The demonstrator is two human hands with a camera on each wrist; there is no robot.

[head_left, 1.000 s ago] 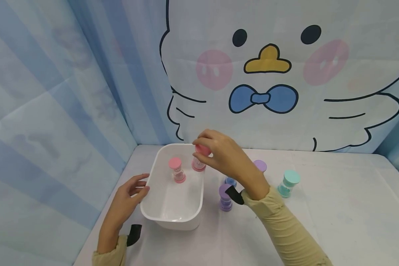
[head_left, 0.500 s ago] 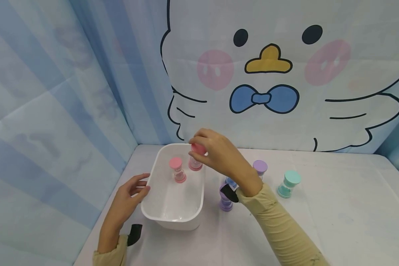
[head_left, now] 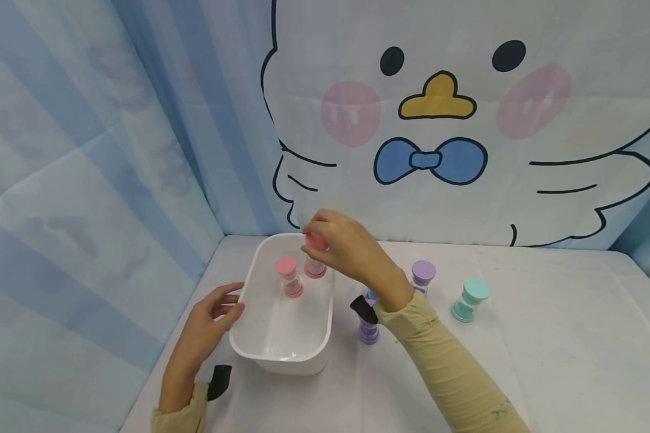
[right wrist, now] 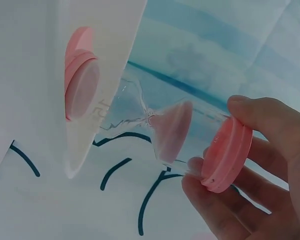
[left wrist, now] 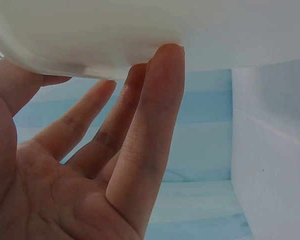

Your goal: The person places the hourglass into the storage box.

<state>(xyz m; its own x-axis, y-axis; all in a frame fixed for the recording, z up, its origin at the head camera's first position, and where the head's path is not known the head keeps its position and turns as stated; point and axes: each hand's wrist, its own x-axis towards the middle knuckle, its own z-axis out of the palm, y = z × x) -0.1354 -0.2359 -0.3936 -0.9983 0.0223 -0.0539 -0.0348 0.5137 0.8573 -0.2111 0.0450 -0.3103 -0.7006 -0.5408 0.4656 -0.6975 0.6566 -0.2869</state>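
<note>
pink hourglass (head_left: 315,260) upright, axis vertical

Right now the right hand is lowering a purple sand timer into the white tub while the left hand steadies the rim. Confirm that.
Not quite: the sand timer gripped by the right hand is pink, as the right wrist view shows. The left hand does touch the white tub rim.

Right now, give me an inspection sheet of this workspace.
Surface: white table, cloth-covered.
Job's things: white plastic tub; one pink sand timer standing inside; second pink sand timer held by its cap, its lower end inside the tub.
Clutter: two purple timers, mint timer, a blue one mostly hidden.
Hands: right hand pinches timer cap; left hand fingers straight against tub's side.
Cables: nothing seen.
Surroundings: cartoon bird backdrop, blue striped curtain.
</note>
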